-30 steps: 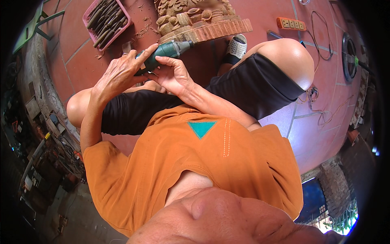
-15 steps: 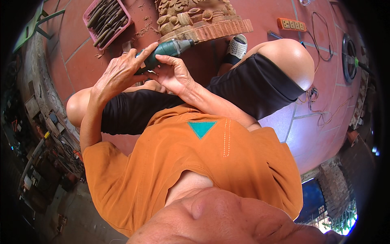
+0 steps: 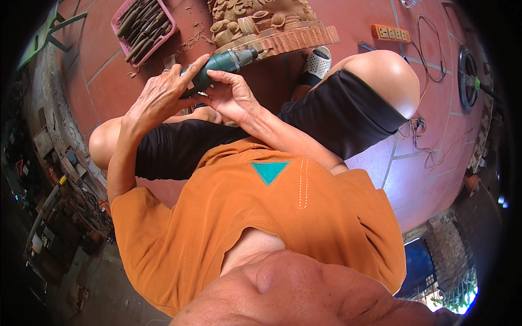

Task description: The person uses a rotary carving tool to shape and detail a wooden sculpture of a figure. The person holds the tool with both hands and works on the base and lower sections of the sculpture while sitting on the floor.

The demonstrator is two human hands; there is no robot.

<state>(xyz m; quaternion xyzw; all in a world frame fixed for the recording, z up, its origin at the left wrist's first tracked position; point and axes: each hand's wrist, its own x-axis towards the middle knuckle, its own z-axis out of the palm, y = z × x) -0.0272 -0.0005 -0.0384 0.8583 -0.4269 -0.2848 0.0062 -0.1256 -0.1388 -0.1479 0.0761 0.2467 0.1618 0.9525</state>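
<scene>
1. head view, left arm: it bends at the elbow beside the orange shirt (image 3: 179, 239), and the forearm runs up to the left hand (image 3: 157, 98), back upward, fingers pointing forward and to the right.
2. left grip: closed around the rear of the green power tool (image 3: 220, 68), with the index finger laid across the top of its body.
3. right arm: the forearm crosses in front of the shirt from the right, and the right hand (image 3: 234, 100) stands just beside the left, palm turned toward the tool.
4. right grip: the thumb lies against the tool's near side while the other fingers curl below it; what they close on is hidden, so i cannot tell whether they pinch anything.
5. the tool is held above the floor (image 3: 103, 32), between the dark shorts (image 3: 337, 117) and the carved wood piece (image 3: 274, 41), nose pointing right, close to the carving's base; contact is unclear.
6. toward the floor's left edge, a pink basket (image 3: 174, 27) holds dark hand tools (image 3: 142, 28); wood shavings (image 3: 197, 39) lie between it and the carving.
7. toward the floor's right edge are an orange power strip (image 3: 390, 33) and a round, black-rimmed thing (image 3: 461, 76).
</scene>
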